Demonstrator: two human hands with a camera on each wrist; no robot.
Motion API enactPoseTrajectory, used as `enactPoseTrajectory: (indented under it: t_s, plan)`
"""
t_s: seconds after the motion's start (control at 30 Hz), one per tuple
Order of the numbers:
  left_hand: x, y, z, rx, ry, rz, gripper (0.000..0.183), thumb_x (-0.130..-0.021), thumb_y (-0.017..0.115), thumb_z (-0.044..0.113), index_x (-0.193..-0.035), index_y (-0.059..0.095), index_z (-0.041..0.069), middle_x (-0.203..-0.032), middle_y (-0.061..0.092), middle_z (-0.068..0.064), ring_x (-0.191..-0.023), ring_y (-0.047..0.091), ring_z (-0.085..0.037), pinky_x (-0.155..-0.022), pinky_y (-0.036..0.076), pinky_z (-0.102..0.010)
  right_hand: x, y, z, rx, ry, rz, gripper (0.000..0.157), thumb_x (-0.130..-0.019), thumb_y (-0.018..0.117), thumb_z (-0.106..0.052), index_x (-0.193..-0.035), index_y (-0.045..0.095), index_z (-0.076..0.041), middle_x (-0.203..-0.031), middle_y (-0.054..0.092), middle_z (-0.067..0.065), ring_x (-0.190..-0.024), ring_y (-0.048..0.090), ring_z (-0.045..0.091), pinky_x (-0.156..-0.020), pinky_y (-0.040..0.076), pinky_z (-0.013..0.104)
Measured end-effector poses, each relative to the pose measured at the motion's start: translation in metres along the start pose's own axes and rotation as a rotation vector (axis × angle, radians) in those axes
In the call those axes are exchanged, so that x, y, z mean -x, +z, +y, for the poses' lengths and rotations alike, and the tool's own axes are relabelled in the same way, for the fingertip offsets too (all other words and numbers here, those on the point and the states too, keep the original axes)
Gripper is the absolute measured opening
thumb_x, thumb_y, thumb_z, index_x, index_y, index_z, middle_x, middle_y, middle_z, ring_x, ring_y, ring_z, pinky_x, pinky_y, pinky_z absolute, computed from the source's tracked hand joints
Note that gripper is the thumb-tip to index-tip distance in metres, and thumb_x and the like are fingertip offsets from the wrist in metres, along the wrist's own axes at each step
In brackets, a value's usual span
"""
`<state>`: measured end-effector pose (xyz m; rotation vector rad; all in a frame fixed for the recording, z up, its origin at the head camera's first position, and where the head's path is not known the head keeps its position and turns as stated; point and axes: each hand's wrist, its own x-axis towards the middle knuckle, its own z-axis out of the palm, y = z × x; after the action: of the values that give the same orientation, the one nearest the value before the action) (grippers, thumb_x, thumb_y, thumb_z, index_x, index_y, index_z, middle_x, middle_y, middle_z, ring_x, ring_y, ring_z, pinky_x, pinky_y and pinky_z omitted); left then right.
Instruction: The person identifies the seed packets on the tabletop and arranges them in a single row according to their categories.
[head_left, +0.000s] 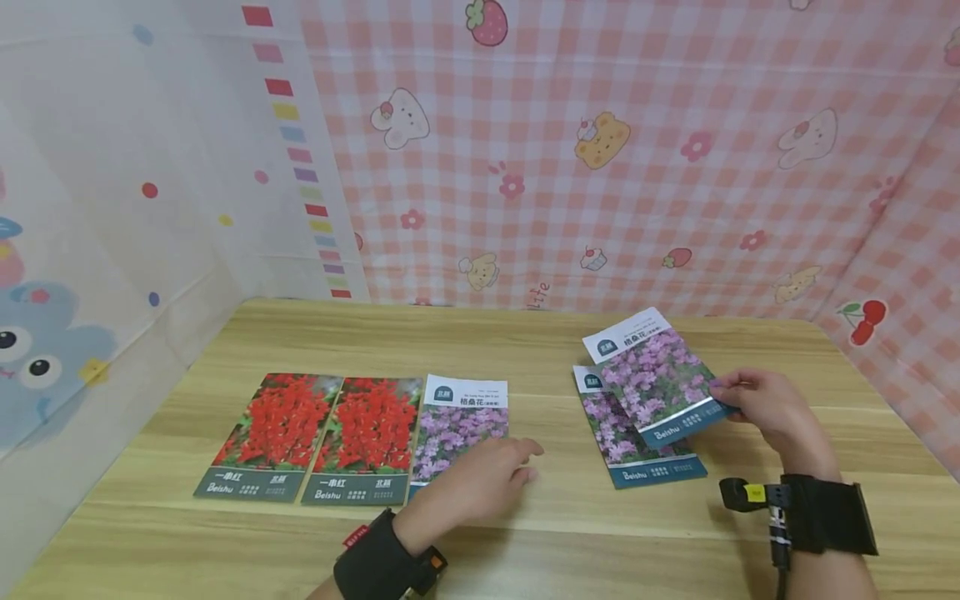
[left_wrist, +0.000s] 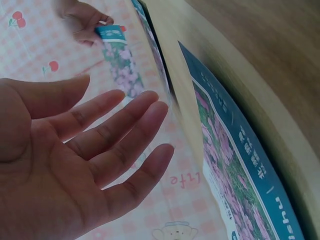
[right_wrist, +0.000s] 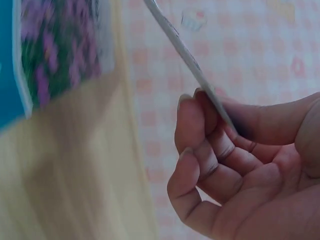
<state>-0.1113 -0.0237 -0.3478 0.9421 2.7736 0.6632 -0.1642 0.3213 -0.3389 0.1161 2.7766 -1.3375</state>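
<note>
My right hand (head_left: 768,408) pinches a flower seed packet (head_left: 660,375) with pink-purple blooms by its lower right edge, thumb on the printed face. In the right wrist view this packet (right_wrist: 185,52) appears edge-on between thumb and fingers. It is tilted and partly covers a matching seed packet (head_left: 611,429) lying on the table. My left hand (head_left: 480,483), fingers loosely extended and holding nothing, hovers over the lower part of another pink-purple packet (head_left: 461,421). Palm and spread fingers of the left hand (left_wrist: 100,140) show beside that packet (left_wrist: 235,155) in the left wrist view.
Two seed packets with red flowers, one at far left (head_left: 273,433) and one beside it (head_left: 371,429), lie in a row with the pink-purple one. The wooden table (head_left: 525,342) ends at a pink checked cloth (head_left: 637,208) behind and pale cloth (head_left: 112,250) at left.
</note>
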Motion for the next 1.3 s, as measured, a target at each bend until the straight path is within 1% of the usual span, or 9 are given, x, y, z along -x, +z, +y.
enactPoseTrajectory:
  t_s: [0.3,0.53,0.6,0.67,0.77,0.83,0.93,1.1,1.3]
  plan:
    - [-0.004,0.0,-0.007,0.028,0.017,0.089,0.028,-0.093,0.049,0.009,-0.118,0.057,-0.001,-0.112,0.062,-0.012,-0.106,0.057,-0.025,-0.091,0.044,-0.034,0.008,0.026,-0.043,-0.042,-0.175,-0.048,0.023,-0.094,0.05,-0.01,-0.101,0.054,0.011,-0.075,0.06,0.009,-0.066,0.056,0.015,-0.064,0.049,0.028]
    - [-0.005,0.0,-0.011,0.131,0.01,0.095,0.037,-0.095,0.047,0.016,-0.124,0.049,-0.006,-0.11,0.061,-0.016,-0.102,0.058,-0.027,-0.089,0.046,-0.036,0.015,0.045,-0.066,-0.091,-0.269,-0.114,0.016,-0.092,0.053,-0.006,-0.097,0.056,0.009,-0.076,0.06,0.01,-0.067,0.055,0.016,-0.064,0.047,0.028]
    - [-0.006,-0.001,-0.013,0.192,-0.006,0.081,0.039,-0.096,0.046,0.02,-0.125,0.048,-0.006,-0.097,0.063,-0.013,-0.089,0.061,-0.023,-0.082,0.049,-0.033,0.017,0.05,-0.071,-0.096,-0.29,-0.126,0.014,-0.091,0.054,-0.004,-0.096,0.056,0.008,-0.076,0.059,0.01,-0.066,0.054,0.016,-0.061,0.046,0.026]
    - [-0.008,-0.001,-0.015,0.267,-0.025,0.08,0.035,-0.097,0.045,0.023,-0.121,0.051,-0.003,-0.081,0.061,-0.008,-0.072,0.059,-0.017,-0.068,0.05,-0.029,0.017,0.055,-0.075,-0.11,-0.306,-0.136,0.012,-0.089,0.055,-0.003,-0.095,0.056,0.008,-0.075,0.059,0.011,-0.065,0.054,0.016,-0.059,0.046,0.025]
    - [-0.008,-0.003,-0.016,0.338,-0.049,0.119,0.025,-0.097,0.045,0.024,-0.102,0.056,0.002,-0.062,0.048,0.001,-0.051,0.046,-0.01,-0.048,0.041,-0.024,0.018,0.06,-0.078,-0.109,-0.3,-0.143,0.01,-0.088,0.056,-0.001,-0.094,0.056,0.007,-0.075,0.059,0.011,-0.065,0.056,0.017,-0.059,0.047,0.026]
    - [-0.009,-0.004,-0.017,0.355,-0.062,0.166,0.021,-0.097,0.046,0.023,-0.092,0.055,0.005,-0.061,0.047,0.002,-0.049,0.044,-0.008,-0.044,0.037,-0.023,0.018,0.062,-0.08,-0.103,-0.299,-0.151,0.009,-0.087,0.057,0.0,-0.094,0.056,0.006,-0.075,0.058,0.011,-0.066,0.055,0.018,-0.059,0.047,0.027]
    - [-0.009,-0.006,-0.017,0.34,-0.083,0.235,0.018,-0.095,0.048,0.02,-0.091,0.056,0.004,-0.066,0.053,-0.001,-0.051,0.047,-0.009,-0.047,0.04,-0.022,0.019,0.063,-0.081,-0.066,-0.309,-0.182,0.006,-0.087,0.057,0.0,-0.092,0.056,0.004,-0.072,0.054,0.009,-0.063,0.051,0.018,-0.056,0.043,0.025]
    - [-0.009,-0.008,-0.019,0.34,-0.13,0.311,0.021,-0.093,0.053,0.016,-0.103,0.061,0.0,-0.087,0.065,-0.009,-0.069,0.058,-0.013,-0.061,0.048,-0.027,0.019,0.065,-0.082,-0.009,-0.358,-0.275,0.004,-0.085,0.058,0.001,-0.084,0.054,0.001,-0.067,0.051,0.006,-0.059,0.045,0.018,-0.052,0.04,0.025]
    - [-0.009,-0.009,-0.02,0.354,-0.165,0.361,0.018,-0.09,0.056,0.013,-0.102,0.062,0.001,-0.091,0.066,-0.01,-0.083,0.063,-0.022,-0.073,0.052,-0.035,0.017,0.07,-0.081,-0.019,-0.373,-0.382,0.006,-0.084,0.054,0.007,-0.081,0.051,0.004,-0.067,0.055,0.007,-0.059,0.052,0.019,-0.054,0.049,0.03]
